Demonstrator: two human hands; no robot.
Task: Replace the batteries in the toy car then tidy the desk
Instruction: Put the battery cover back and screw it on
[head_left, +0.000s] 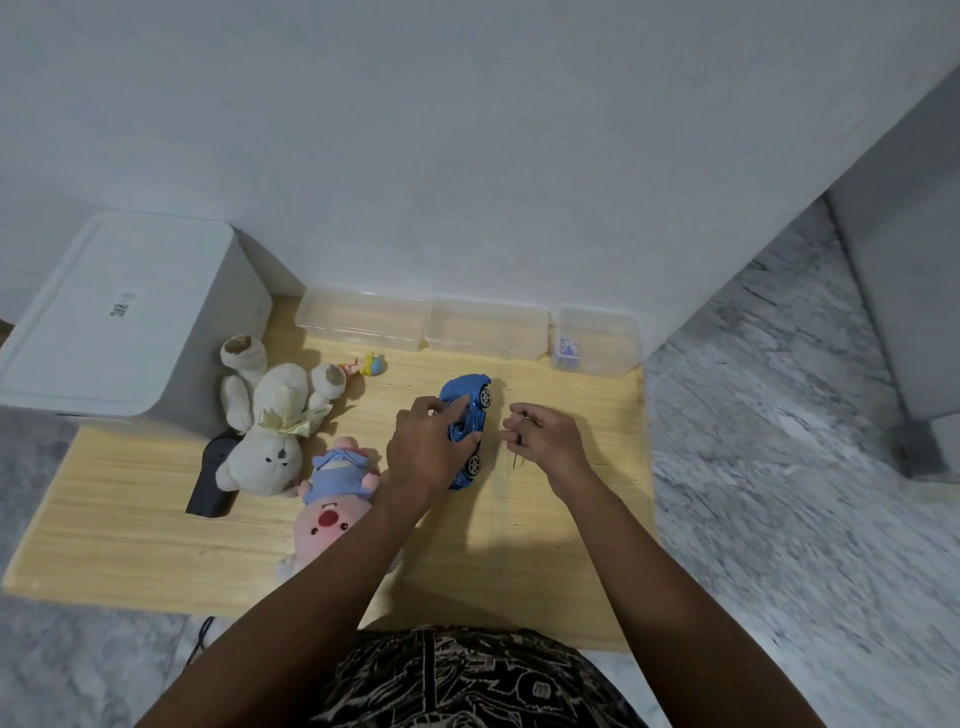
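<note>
A: From the head camera, where is the toy car (466, 426)?

B: On the desk (130, 530), right of its middle and nearer the back edge, lying lengthwise front to back with two wheels showing on its right side.

A: And the left hand (423, 449)?

B: It lies over the car's left side, fingers curled across the blue roof and the thumb against the body, so it grips the car. The car's nose and tail stick out beyond the hand.

A: The right hand (545, 436)?

B: Just beside the car on its right, apart from it. Its fingers are curled in and pinch a thin dark tool (514, 457), whose tip points down toward the desk.

A: What else is there?

B: Three clear plastic boxes (485, 327) line the back edge. A white plush bear (270, 426) and a pink plush (332, 499) lie left of the car, a black remote (210, 483) partly under the bear, and a small figure (371, 365) sits near the boxes. A white lidded bin (119, 317) stands at the back left corner.
</note>
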